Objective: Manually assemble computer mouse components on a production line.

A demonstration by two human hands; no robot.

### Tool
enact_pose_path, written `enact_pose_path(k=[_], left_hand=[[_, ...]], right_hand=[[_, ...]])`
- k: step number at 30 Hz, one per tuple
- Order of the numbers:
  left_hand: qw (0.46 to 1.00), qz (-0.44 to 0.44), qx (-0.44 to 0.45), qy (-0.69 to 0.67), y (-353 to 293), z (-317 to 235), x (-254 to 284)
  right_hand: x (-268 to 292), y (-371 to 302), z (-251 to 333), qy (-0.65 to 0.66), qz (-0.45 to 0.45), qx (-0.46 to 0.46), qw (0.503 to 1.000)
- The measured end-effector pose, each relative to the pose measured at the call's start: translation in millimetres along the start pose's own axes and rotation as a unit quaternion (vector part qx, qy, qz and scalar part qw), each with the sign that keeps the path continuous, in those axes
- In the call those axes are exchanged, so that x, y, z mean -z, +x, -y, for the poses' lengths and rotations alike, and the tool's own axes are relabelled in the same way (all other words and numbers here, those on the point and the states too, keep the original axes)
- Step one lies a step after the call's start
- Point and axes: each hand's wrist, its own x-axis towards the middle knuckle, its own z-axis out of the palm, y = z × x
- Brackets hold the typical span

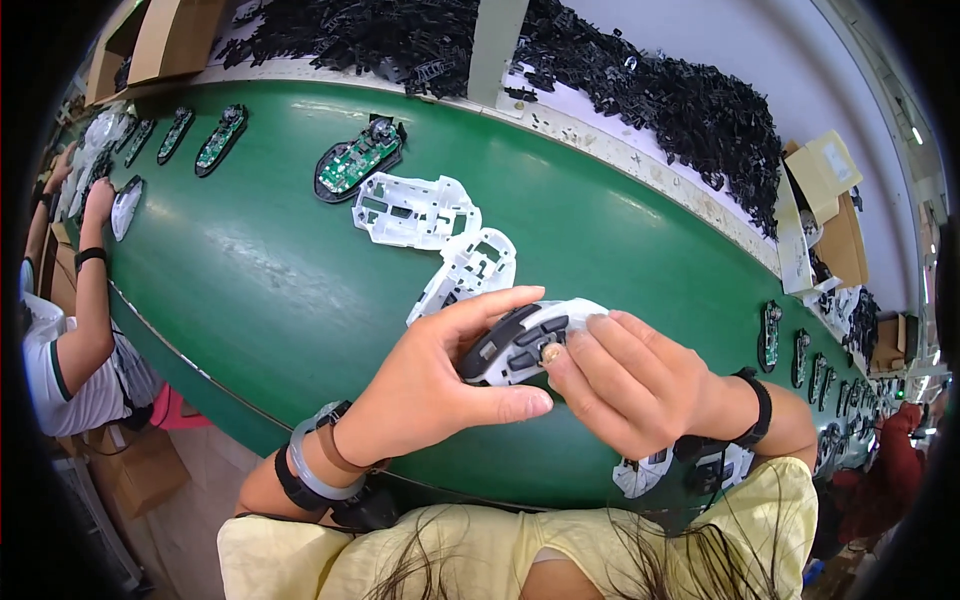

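Note:
My left hand [430,375] holds a white-and-black plastic mouse shell [518,348] in front of me, its thumb along the near edge and its index finger along the far edge. Several dark grey button pieces show on the shell's upturned side. My right hand [635,385] closes over the shell's right end, thumb and fingertips pressed against it; they hide that end. Just beyond my hands, a white plastic shell [470,265] with cut-outs lies on the green table. It touches a second white shell [415,210] farther back.
A black base with a green circuit board [355,165] sits at the back of the green table [270,270]. Similar boards [220,140] line both sides. Black plastic parts [660,100] heap on the ledge. A co-worker's hand [98,205] is at left. White shells [642,473] lie near my right forearm.

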Motion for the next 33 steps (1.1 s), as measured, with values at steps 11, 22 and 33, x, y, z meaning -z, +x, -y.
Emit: enact_pose_path(k=[11,22,33], left_hand=[[0.986,-0.046,-0.054,0.15,0.6,-1.4,0.0],[0.98,-0.124,-0.074,0.137,-1.4,6.3,-5.7],[0.968,-0.08,-0.157,0.177,-1.4,5.8,-9.7]], right_hand=[[1.5,1.4,-6.9,0.343,0.024,-0.333,0.878],[-1.6,9.0,-6.4,0.52,0.11,-0.425,0.733],[3.2,12.3,10.0,0.441,0.136,-0.434,0.774]])
